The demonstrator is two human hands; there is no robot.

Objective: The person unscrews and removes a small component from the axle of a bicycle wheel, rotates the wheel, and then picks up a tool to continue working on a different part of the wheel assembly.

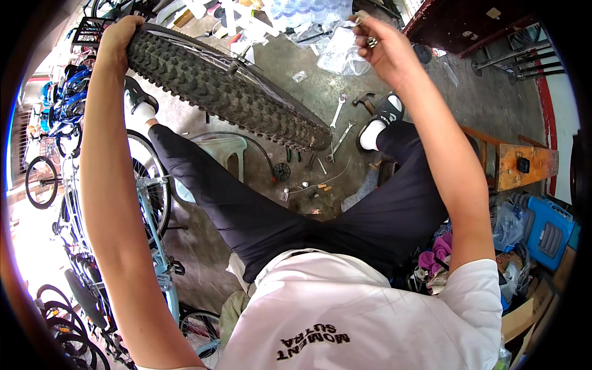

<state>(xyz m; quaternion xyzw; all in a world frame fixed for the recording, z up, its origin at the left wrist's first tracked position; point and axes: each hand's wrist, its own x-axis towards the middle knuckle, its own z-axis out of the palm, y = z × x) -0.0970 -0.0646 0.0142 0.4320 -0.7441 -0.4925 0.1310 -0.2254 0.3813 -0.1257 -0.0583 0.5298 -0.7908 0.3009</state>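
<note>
Left hand (120, 43): clamped over the knobbly tyre (228, 98) at its upper-left end. Right hand (383, 50): raised, well apart from the tyre, fingers curled together on a small metal piece (372, 42); too small to tell its exact kind.

Wheel (234, 65): held slanting out in front, between the feet, lower end toward the tools. Contact with the floor: cannot tell.

Done, by the look of it: tyre on the wheel along the visible stretch; wheel seemingly free of any bicycle frame. Air pressure: cannot tell.

Left, as a judgement: small metal piece in the fingers, not fitted to the wheel; wheel not set in a frame. Probably partway, with no sign of tidying up. One wrench (338, 112) loose on the floor near the tyre's lower end, second wrench (341, 142) just beside it, hammer (365, 101) near the right shoe (390, 110). Small loose parts (322, 186) scattered nearer the body. Pale stool (219, 147) behind the left leg's line, partly hidden. Light-blue bicycle (163, 266) farther left, untouched.
</note>
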